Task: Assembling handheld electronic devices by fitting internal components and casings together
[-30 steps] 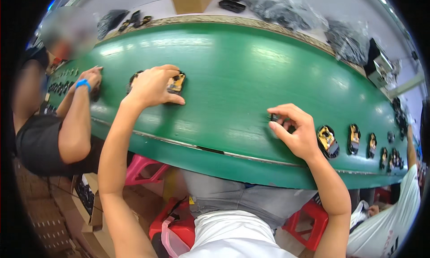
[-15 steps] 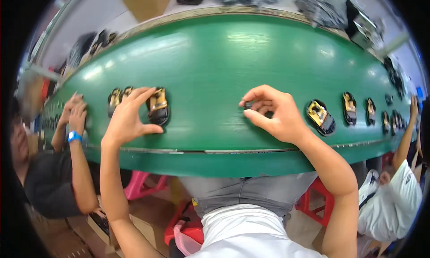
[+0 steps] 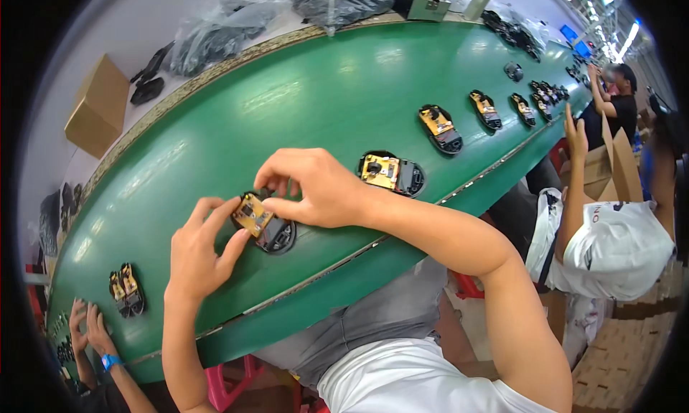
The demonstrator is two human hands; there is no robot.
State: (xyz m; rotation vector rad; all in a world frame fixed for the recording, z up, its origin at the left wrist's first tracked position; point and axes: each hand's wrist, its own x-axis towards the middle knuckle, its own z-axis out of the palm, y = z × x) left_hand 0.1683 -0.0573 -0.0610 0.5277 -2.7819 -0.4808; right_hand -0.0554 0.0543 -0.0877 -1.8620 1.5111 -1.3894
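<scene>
An opened computer mouse base, a black oval shell with a yellow-brown circuit board, lies tilted on the green table in front of me. My left hand grips its left side, fingertips at the front end and thumb by the board's lower edge. Over the board's upper right edge is my right hand, its thumb and fingers curled together at a small black part that the fingers partly hide. Just beyond my right wrist lies another opened mouse base.
More mouse bases run along the green table to the far right. Two mouse bases sit at the left, near a co-worker's hands. Bags and a cardboard box line the far ledge. Another person sits at right.
My view has turned to the right. My right hand has brought the small black part left to the mouse base, which my left hand has drawn away from the two others.
</scene>
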